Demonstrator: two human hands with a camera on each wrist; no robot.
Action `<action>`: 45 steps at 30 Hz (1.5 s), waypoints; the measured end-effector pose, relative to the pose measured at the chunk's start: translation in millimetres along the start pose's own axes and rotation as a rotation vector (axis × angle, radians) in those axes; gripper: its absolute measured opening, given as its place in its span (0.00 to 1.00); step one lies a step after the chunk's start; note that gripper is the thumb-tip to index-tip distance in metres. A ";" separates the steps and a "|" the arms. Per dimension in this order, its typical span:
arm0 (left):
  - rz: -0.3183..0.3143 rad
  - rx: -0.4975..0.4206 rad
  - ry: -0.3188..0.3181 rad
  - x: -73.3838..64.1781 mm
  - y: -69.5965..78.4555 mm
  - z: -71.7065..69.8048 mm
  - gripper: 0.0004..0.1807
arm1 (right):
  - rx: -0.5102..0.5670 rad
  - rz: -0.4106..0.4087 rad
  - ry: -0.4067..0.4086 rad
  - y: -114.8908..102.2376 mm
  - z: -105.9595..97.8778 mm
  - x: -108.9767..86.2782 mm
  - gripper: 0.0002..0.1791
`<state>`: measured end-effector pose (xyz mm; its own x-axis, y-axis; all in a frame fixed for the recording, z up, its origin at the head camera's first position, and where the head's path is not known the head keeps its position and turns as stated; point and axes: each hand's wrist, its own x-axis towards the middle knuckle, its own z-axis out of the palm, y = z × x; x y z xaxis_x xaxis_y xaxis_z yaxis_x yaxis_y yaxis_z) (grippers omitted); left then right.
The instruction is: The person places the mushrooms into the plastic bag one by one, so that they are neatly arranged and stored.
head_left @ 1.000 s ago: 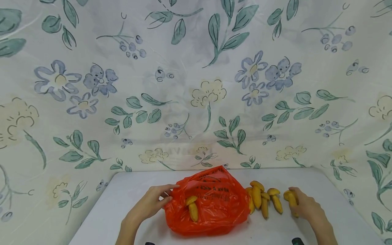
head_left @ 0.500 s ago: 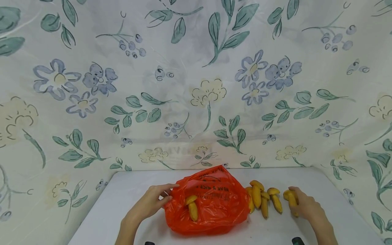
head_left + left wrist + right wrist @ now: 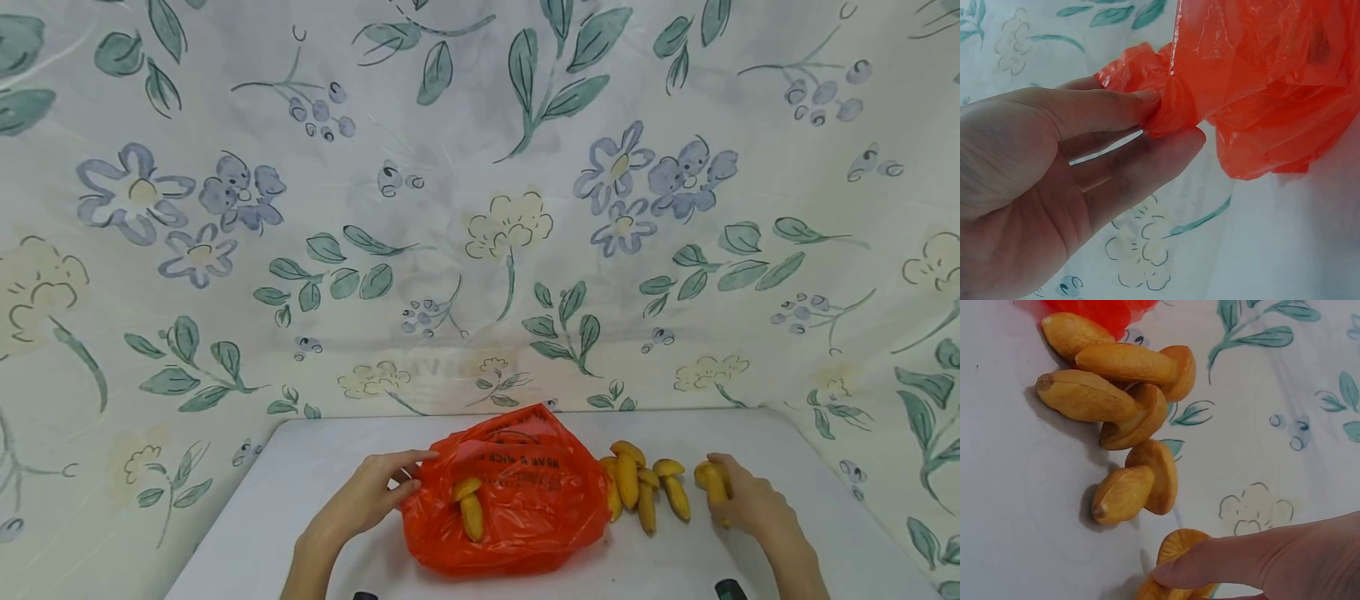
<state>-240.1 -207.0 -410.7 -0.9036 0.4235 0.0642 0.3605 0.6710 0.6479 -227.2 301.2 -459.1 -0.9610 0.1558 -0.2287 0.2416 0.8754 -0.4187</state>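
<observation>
One yellow mushroom with a rounded cap and thick stem (image 3: 472, 512) lies against the crumpled red plastic bag (image 3: 540, 517); you cannot tell whether it is inside. Four matching mushrooms (image 3: 627, 475) lie right of the bag on the white table (image 3: 285, 500), so little seems done and most seems left. Your left hand (image 3: 371, 496) pinches the bag's left edge narrowly; your right hand (image 3: 753, 504) holds a sixth mushroom (image 3: 711, 483), farthest right.

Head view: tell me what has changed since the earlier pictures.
Nothing visibly changed; the picture only drifts a touch. The left hand still pinches the bag, the right hand still holds the far-right mushroom, and the other mushrooms lie where they were.
</observation>
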 end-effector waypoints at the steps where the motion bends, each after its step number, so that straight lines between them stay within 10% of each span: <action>1: 0.000 0.000 0.000 0.0 -0.3 0.0 0.22 | 0.003 0.000 0.004 -0.6 -0.7 -0.2 0.39; 45: 0.013 -0.002 -0.011 1.2 1.0 1.4 0.21 | -0.006 -0.173 0.128 -54.6 -13.2 -36.5 0.39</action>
<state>-240.5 -205.0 -411.0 -0.8964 0.4387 0.0638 0.3713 0.6642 0.6488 -207.1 253.7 -416.3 -0.9974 0.0592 -0.0400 0.0708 0.8967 -0.4369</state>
